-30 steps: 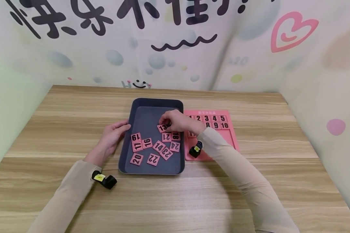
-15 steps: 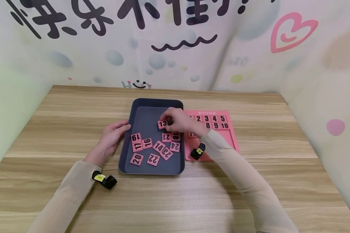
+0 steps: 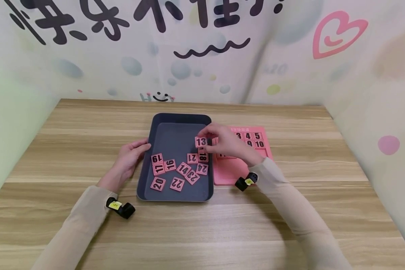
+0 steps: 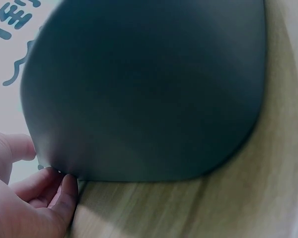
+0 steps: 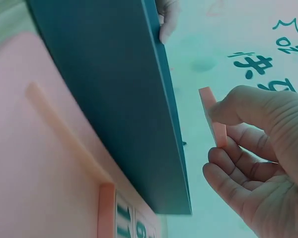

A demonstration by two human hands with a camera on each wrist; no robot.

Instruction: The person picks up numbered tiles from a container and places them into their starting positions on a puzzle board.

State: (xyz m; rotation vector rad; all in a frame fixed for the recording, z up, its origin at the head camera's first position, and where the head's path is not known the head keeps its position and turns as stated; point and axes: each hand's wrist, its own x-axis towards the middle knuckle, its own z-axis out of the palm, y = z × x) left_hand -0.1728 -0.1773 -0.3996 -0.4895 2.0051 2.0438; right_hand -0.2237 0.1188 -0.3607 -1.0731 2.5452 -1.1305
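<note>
Mid-frame, your right hand (image 3: 227, 140) pinched number tile 13 (image 3: 200, 142) over the right side of the dark tray (image 3: 168, 138); your left hand (image 3: 129, 155) gripped that tray's left rim. Step, as judged: transfer of 13 to the pink number board (image 3: 231, 173), right of centre. Next move seemed to call for carrying it rightward, lowering it flat into the third row, partly hidden by your hand, then letting go.

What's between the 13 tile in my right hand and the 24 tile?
In the head view, the 18 tile and a partly hidden tile, its number unclear, lie between the 13 tile and the 24 tile.
</note>
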